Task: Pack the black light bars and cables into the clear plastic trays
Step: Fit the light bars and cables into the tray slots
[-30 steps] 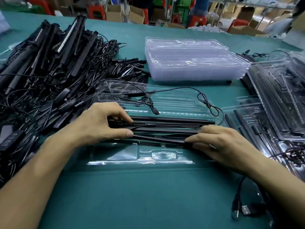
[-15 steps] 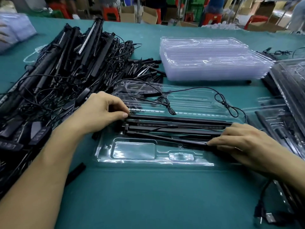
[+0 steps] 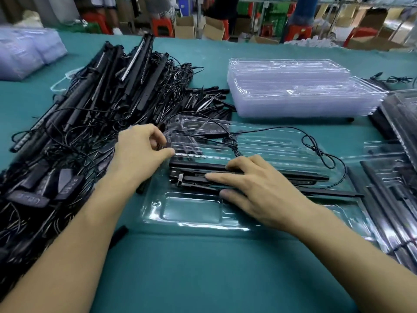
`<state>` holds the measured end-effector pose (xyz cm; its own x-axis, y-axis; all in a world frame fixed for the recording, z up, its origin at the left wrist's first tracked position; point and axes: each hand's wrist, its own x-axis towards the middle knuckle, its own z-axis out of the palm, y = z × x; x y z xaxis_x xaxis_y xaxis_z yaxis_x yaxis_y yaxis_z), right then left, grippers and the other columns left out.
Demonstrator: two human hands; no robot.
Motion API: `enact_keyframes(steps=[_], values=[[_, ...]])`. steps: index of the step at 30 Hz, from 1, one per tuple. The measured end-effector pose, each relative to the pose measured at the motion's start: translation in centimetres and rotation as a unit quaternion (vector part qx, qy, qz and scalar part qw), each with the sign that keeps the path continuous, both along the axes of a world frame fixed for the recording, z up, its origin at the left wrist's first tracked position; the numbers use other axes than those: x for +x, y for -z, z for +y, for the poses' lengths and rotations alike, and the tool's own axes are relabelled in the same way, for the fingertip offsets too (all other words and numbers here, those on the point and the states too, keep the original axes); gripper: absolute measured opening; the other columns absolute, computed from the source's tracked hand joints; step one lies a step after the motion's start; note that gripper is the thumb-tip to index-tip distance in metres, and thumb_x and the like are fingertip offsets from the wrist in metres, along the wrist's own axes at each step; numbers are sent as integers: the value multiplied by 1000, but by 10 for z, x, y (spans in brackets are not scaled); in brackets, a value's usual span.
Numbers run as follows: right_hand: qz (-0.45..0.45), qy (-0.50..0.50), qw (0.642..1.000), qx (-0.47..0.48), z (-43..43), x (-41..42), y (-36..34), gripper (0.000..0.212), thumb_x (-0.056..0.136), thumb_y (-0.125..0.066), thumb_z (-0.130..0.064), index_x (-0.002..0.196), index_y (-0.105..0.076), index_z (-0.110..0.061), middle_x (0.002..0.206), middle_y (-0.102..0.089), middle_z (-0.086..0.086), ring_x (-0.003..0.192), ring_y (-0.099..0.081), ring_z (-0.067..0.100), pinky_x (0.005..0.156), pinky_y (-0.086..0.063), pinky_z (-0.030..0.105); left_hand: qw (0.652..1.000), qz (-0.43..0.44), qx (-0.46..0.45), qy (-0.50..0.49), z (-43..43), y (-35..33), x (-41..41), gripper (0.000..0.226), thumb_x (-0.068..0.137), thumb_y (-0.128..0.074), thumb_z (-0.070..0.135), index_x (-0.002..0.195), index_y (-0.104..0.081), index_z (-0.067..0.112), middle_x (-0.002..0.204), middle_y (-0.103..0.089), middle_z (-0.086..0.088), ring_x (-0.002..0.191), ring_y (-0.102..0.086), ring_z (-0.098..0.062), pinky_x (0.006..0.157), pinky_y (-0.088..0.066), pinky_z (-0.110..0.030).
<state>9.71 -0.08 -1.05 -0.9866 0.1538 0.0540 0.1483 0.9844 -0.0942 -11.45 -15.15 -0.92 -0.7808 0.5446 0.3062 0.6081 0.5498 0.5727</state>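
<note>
Light bars (image 3: 300, 177) lie under right hand's (image 3: 259, 190) fingers (image 3: 225, 177) (spread flat).

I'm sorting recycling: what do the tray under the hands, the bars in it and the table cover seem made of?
Tray: thin clear plastic, glossy; glare streaks, moulded pockets. Bars: matte black, plastic or coated metal; cannot tell which. Table cover: teal fabric, likely felt; dull, no reflections.

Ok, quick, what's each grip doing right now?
Left grip: fingers curled at the clear tray's left edge; cannot tell if it pinches anything.
Right grip: open, straight fingers pressing the black light bars down in the tray.
</note>
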Motion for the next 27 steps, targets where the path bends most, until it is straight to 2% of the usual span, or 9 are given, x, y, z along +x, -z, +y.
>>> enact_keyframes(steps=[2,3,6,8,12,15,22,25,27], values=[[-8,2,1000,-4,-3,2,3,46,97,-24,-55,141,-37,-54,129,-46,-5,110,-44,21,98,-38,36,998,-21,-27,-47,-4,0,-5,28,72,-82,46,72,-62,27,66,-65,7,69,-65,-14,69,-53,-31],[-12,1,1000,-13,-4,4,3,49,96,-19,-56,140,-39,-54,127,-48,-4,109,-45,21,95,-40,37,996,-59,-46,-45,-5,-1,-6,29,75,-78,50,75,-63,25,63,-68,4,65,-69,-18,64,-56,-32],[-8,0,999,-37,-4,5,5,51,96,-16,-54,139,-44,-51,122,-49,-2,106,-48,23,91,-43,37,984,-171,-47,4,-2,1,-4,27,88,-71,39,78,-67,14,57,-70,0,50,-69,-14,40,-48,-21],[-6,-3,999,-33,-5,3,5,50,97,-18,-52,139,-44,-50,122,-49,-1,106,-48,23,91,-43,37,980,-195,-26,16,0,1,-4,24,91,-71,30,76,-69,11,59,-71,-1,47,-67,-13,37,-44,-16],[-5,-20,999,-37,-5,-6,3,50,96,-17,-51,139,-43,-51,128,-49,-1,111,-46,22,95,-40,34,971,-233,26,46,0,0,-9,12,90,-70,17,79,-70,12,68,-74,-6,52,-67,-7,38,-44,-15],[-7,-35,999,-24,-2,-14,3,46,98,-23,-48,139,-42,-51,132,-49,-3,114,-45,21,97,-40,38,964,-256,37,68,1,4,-12,8,93,-67,12,85,-68,13,74,-75,-8,61,-70,-12,40,-44,-16],[9,-50,999,-2,-2,-20,8,40,101,-33,-43,139,-40,-53,144,-42,-16,121,-39,20,96,-38,40,951,-292,56,89,1,6,-14,3,91,-69,10,89,-66,10,66,-71,-5,51,-59,-6,42,-46,-18],[8,-51,999,9,-2,-20,7,41,101,-31,-43,140,-38,-54,145,-41,-16,121,-38,19,96,-38,40,932,-341,48,110,-2,1,-13,20,81,-79,10,96,-65,10,61,-70,-2,52,-61,-5,45,-48,-18],[13,-50,999,16,-4,-20,7,41,103,-35,-38,141,-36,-54,144,-42,-12,121,-40,19,96,-39,40,925,-358,37,120,-4,-2,-14,32,76,-83,10,102,-65,12,71,-75,-6,59,-64,-5,50,-51,-18]])
